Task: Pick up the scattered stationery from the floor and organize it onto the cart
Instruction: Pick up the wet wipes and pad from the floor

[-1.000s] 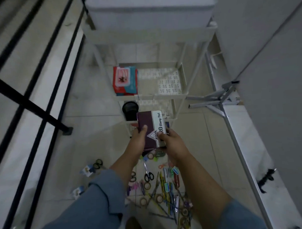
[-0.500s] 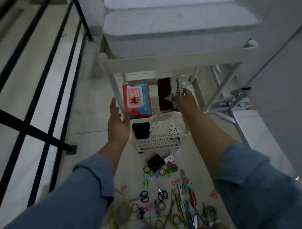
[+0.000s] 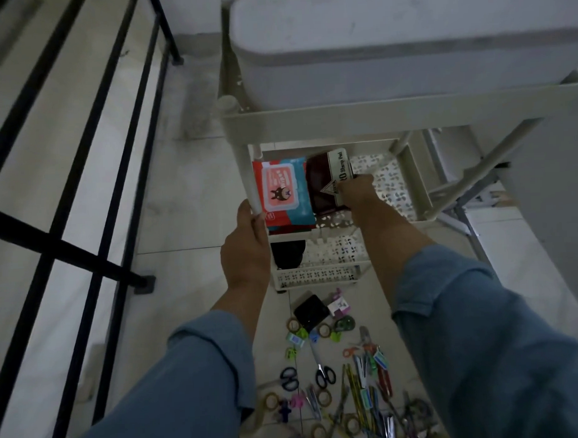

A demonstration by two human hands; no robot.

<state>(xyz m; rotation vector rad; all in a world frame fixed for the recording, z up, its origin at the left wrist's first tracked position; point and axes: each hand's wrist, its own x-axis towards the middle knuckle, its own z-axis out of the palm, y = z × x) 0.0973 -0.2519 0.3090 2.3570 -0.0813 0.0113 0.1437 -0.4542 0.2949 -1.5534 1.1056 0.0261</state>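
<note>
Mid-frame, on the cart's (image 3: 326,119) middle shelf, my right hand (image 3: 357,192) stays clamped on the stamp pad box (image 3: 329,181), setting it beside the wipes pack (image 3: 285,191); my left hand (image 3: 246,249) grips the post for steadiness.

- cream-white cart (image 3: 343,118), shelf floors punched with a little cut-out pattern
- dark maroon stamp pad box (image 3: 325,181) with a white band and black lettering
- red and blue wipes pack (image 3: 285,192), pink label with a small black cartoon figure
- blue denim sleeves (image 3: 482,343)
- black railing (image 3: 83,193) against pale tile floor (image 3: 189,222)
- black-handled scissors (image 3: 324,375) among multicoloured stationery
</note>
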